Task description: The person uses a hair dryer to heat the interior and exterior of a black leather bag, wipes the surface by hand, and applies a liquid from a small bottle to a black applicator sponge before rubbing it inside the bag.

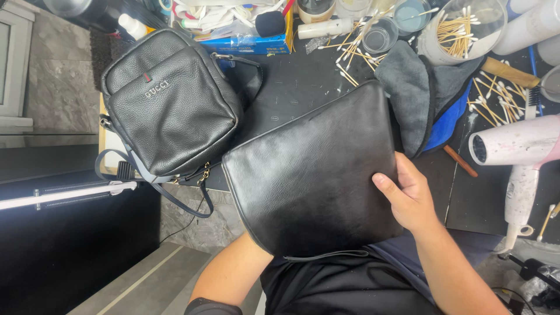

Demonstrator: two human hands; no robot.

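Right hand [408,198] is on the flat black smooth-leather pouch [309,175], thumb pressed on its face and fingers curled round the right edge, so that grip is clamped on the pouch. The left hand is hidden under the pouch, only the forearm shows going beneath the lower left corner; I cannot tell how that grip sits. The pouch tilts across the front edge of the dark surface [291,87], partly over the person's lap. Up and left of the right grip, touching the pouch's corner, lies a black pebbled-leather shoulder bag [169,99] with a grey strap. Just above the right grip sits a grey cloth [408,87]; beyond it, scattered cotton swabs [496,96]. To the right, well apart, a white hair dryer [519,151].
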